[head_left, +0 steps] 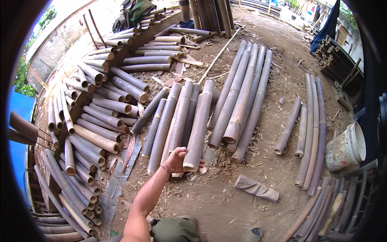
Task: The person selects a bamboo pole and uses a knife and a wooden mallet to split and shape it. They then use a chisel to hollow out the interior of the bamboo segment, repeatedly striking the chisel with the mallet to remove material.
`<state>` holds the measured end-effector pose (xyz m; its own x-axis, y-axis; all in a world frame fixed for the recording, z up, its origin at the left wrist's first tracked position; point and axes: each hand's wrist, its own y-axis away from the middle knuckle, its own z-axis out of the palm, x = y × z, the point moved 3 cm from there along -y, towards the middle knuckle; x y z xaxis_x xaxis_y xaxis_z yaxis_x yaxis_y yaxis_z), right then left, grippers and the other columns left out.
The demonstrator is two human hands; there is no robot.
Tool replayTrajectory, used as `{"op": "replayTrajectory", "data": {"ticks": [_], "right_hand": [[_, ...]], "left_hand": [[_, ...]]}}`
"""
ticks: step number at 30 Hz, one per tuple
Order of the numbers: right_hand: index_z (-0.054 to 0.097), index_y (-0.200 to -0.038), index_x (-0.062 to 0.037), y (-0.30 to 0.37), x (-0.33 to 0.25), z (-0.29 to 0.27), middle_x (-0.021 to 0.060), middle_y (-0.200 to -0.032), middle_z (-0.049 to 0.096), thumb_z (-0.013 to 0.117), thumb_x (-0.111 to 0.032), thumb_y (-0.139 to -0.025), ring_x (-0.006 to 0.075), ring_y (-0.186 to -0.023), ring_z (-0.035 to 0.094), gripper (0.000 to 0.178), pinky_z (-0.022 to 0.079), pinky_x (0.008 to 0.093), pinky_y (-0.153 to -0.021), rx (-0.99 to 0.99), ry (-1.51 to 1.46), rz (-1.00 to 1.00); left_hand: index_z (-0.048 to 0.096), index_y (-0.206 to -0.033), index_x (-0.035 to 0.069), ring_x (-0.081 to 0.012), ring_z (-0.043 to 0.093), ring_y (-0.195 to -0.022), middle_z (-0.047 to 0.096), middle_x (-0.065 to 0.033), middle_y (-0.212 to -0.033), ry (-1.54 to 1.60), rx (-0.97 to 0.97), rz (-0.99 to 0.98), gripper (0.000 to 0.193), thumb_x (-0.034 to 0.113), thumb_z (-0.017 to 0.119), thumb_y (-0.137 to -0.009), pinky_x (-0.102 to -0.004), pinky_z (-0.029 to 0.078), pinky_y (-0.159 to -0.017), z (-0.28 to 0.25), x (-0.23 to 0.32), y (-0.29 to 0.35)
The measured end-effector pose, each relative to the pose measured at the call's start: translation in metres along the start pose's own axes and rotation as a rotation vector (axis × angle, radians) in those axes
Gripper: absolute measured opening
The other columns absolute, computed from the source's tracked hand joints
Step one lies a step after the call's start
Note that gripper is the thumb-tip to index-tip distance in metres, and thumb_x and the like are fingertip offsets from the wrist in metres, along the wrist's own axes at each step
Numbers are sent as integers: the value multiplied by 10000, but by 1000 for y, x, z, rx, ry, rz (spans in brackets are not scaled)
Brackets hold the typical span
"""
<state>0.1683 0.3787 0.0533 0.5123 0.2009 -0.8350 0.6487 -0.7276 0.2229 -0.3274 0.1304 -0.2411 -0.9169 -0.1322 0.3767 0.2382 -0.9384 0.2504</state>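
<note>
Head view, looking down: the person's left hand (174,162) curls around the near end of a bamboo pole (198,125), thumb along its left side, fingers passing beneath, with fingertips showing at its right. The right hand is out of view, so I cannot tell its state.

All places here are told from that held pole, which points away from the person, in the middle of the work area. Whether its far end touches anything is unclear. Just left of it lies a row of short brownish-grey poles (164,128). Further left spreads a large heap of cut bamboo (102,105), many hollow ends facing the person. Near it on the right, a group of longer poles (241,97) lies side by side. Below and to the right of it, a cracked bamboo piece (256,188) sits on the brown dirt ground (217,201). Well to its right stand out a few slender poles (312,129) and, beyond them, a dirty white bucket (338,151), tilted. Below it show a green-clad knee (174,230) and a sandal (253,234).
</note>
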Motion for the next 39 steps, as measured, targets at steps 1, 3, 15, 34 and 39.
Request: {"op": "replayTrajectory", "data": {"ticks": [1,3,15,34,39], "right_hand": [[560,-1260,71,0,1,2,146,-1067,675,570,-193,-952,224,-994,615,406,459,338,-923,-13,-5,17],[561,-1260,71,-6,-3,3,145,-1063,676,571,-198,-951,224,-988,616,410,459,341,-921,-54,-11,31],[480,-1348,53,-1,15,-5,169,-1128,644,539,-199,-977,258,-999,616,453,467,381,-932,-194,-210,-58],[328,-1466,-36,-111,75,123,119,-1348,511,861,-265,-759,195,-1214,512,915,441,365,-1023,-827,-363,-261],[453,-1349,-10,-98,94,125,75,-1218,573,875,-271,-748,178,-1130,543,779,443,347,-992,-812,-391,-68]], "left_hand": [[401,-1403,-47,-406,601,-1138,550,-287,-1294,-28,101,82,818,586,502,-895,-532,509,-959,-3,1,8],[478,-1312,-44,-380,657,-1022,622,-251,-1158,-121,393,-23,742,574,528,-904,-521,555,-873,-45,5,20],[351,-1376,-68,-262,538,-1176,539,-208,-1248,-1030,551,460,934,394,831,-722,-400,446,-1018,77,-64,25],[528,-1248,-27,-264,677,-945,659,-152,-1077,-440,-293,229,698,314,813,-711,-392,549,-861,310,-156,-85],[522,-1256,-39,-283,675,-946,662,-173,-1065,-359,-283,188,729,420,767,-746,-403,552,-851,307,-175,-94]]}}
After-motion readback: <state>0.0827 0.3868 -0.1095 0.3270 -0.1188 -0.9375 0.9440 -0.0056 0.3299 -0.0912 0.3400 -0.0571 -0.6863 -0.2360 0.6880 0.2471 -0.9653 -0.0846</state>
